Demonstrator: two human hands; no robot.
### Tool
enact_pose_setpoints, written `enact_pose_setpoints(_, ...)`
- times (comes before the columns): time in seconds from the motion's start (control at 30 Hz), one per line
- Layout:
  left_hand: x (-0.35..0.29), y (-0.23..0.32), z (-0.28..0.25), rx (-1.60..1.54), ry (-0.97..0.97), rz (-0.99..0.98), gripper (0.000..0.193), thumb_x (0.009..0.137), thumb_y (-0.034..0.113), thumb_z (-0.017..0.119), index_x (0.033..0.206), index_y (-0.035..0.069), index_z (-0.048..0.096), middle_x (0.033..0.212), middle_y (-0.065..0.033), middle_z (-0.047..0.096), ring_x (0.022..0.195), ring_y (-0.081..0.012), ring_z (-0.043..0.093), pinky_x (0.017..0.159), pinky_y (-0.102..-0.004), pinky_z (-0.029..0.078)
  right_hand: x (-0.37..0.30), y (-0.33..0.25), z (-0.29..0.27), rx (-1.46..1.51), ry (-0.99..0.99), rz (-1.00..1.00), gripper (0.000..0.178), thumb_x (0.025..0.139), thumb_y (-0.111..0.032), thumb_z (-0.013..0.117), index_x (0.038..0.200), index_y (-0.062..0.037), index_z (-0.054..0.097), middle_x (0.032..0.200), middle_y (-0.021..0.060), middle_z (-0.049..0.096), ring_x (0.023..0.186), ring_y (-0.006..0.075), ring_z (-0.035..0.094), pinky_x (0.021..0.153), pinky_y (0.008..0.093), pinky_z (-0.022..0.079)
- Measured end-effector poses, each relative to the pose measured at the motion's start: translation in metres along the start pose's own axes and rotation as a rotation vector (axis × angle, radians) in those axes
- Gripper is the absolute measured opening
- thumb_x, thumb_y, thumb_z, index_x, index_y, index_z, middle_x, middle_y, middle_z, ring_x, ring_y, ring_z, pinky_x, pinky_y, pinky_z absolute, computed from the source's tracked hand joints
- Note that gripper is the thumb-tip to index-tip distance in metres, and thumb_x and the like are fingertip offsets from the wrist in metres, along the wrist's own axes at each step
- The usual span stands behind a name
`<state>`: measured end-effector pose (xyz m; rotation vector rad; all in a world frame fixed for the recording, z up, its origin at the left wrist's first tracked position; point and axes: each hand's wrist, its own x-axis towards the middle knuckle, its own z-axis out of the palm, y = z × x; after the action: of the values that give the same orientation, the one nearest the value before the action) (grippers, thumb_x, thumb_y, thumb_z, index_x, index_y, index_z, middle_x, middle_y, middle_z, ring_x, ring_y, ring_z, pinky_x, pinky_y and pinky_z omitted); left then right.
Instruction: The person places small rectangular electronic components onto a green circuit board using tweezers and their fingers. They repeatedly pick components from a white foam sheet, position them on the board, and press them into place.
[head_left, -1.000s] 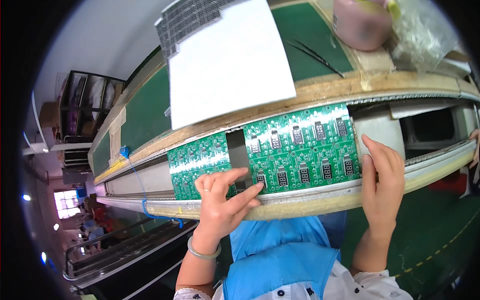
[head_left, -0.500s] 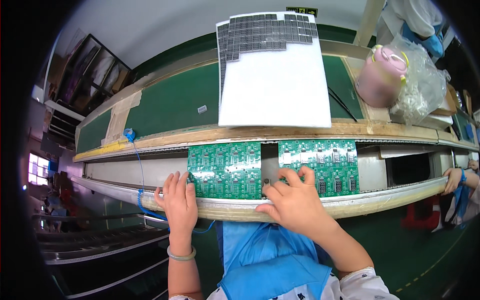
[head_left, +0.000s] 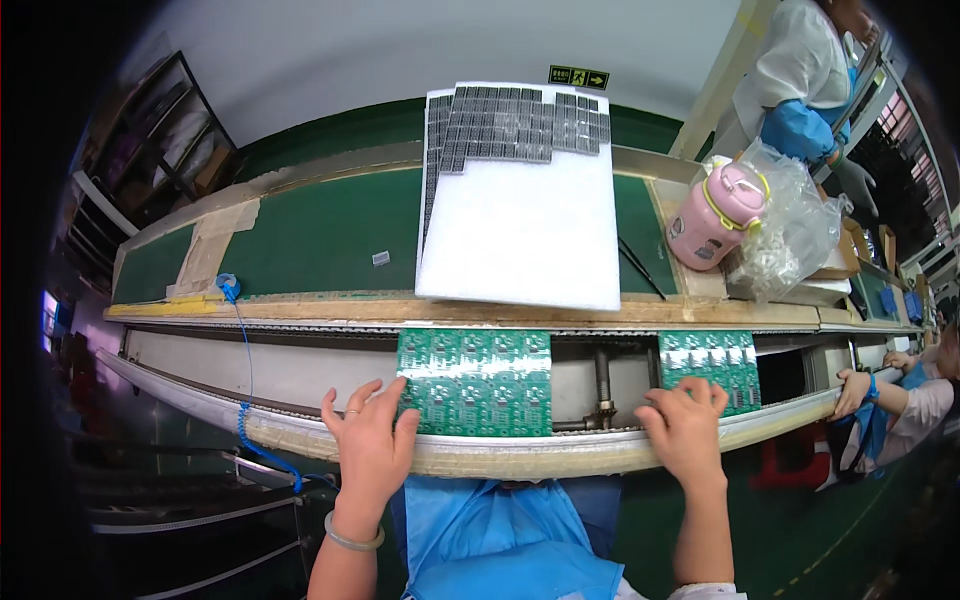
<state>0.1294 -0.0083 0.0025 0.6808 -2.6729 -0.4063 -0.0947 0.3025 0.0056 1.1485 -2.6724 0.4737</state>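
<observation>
Just beside left hand [head_left: 371,440] — circuit board [head_left: 476,383]

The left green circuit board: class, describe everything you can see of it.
The left green circuit board is a flat rectangular panel, made up of a grid of small repeated units with dark chips and pale markings. It looks rigid, with glare across its upper half. It lies flat across the conveyor rails, over the gap between them, below the white sheet. The left hand rests fingertips on its lower left corner. A second board lies apart to its right.
</observation>
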Motion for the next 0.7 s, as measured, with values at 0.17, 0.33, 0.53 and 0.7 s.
enact_pose_setpoints(0.17,0.012,0.024,0.009,-0.026,-0.042,0.114,0.041,0.097,0.03,0.063,0.128,0.003,0.067,0.094,-0.0122,0.072,0.118,-0.0328,0.063,0.114,-0.0649,0.02,-0.018,0.068,-0.012,-0.093,0.063,0.203,0.021,0.09,-0.028,0.072,0.094,-0.0081,0.076,0.094,0.0083,0.072,0.106,0.0301,0.057,0.1,0.0513,0.033)
enact_pose_setpoints(0.33,0.024,0.044,0.022,-0.058,-0.095,0.24,0.044,0.095,0.032,0.066,0.129,0.004,0.066,0.093,-0.0093,0.073,0.112,-0.0316,0.064,0.112,-0.0662,0.021,-0.026,0.126,-0.027,-0.212,0.088,0.386,0.022,0.094,-0.029,0.069,0.092,-0.0086,0.076,0.095,0.0099,0.071,0.108,0.0319,0.056,0.102,0.0512,0.033)
enact_pose_setpoints(0.53,0.039,0.065,0.026,-0.049,-0.137,0.407,0.048,0.094,0.04,0.068,0.126,0.004,0.067,0.087,-0.0089,0.072,0.103,-0.0289,0.066,0.104,-0.0566,0.038,-0.011,0.124,-0.03,-0.162,0.229,0.27,0.014,0.093,-0.022,0.07,0.093,-0.0087,0.073,0.089,0.0102,0.068,0.102,0.0319,0.059,0.094,0.0482,0.038)
enact_pose_setpoints(0.7,0.072,0.072,0.008,-0.142,-0.054,0.439,0.043,0.09,0.033,0.074,0.121,0.003,0.068,0.088,-0.0085,0.071,0.096,-0.0292,0.066,0.088,-0.0432,0.05,0.035,0.055,-0.035,0.178,0.231,0.007,0.007,0.089,-0.009,0.072,0.096,-0.0053,0.073,0.088,0.0117,0.069,0.088,0.0332,0.064,0.082,0.0427,0.048)
